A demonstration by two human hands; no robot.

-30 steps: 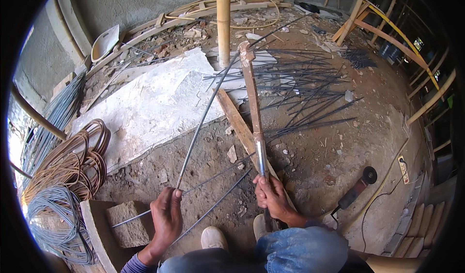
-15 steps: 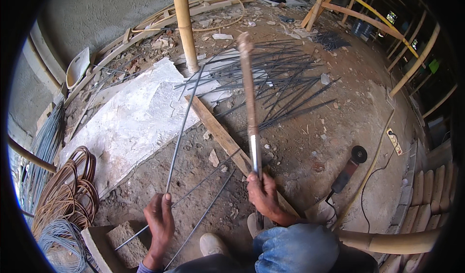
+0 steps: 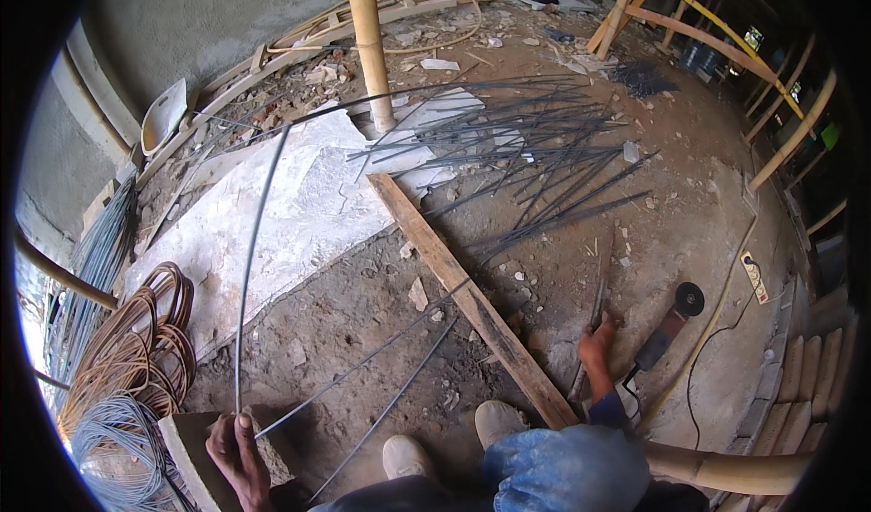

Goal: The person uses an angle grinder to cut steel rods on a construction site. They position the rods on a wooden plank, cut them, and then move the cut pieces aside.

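My left hand [image 3: 239, 457], low at the left, is closed round a thin grey steel rod [image 3: 253, 231], with the thumb along it. The rod rises over the white sheet and turns sharply at its top, its far part reaching right over a pile of cut rods [image 3: 535, 149]. At the right, my right hand [image 3: 599, 338] is closed round a rusty bar [image 3: 601, 280], smeared by motion and held low over the ground. An angle grinder [image 3: 667, 330] lies just right of that hand. A wooden plank [image 3: 463, 294] lies between my hands, with another rod crossing its edge.
Coils of rusty wire [image 3: 150, 339] and grey wire [image 3: 113, 453] lie at the left, beside a concrete block [image 3: 195, 453]. A bamboo post [image 3: 367, 49] stands beyond the white sheet [image 3: 272, 212]. A power strip [image 3: 754, 278] and its cord lie at the right.
My right hand has swung down and right with the rusty bar, away from the plank. My left hand has moved left and lower, taking the rod along. The view has shifted slightly.
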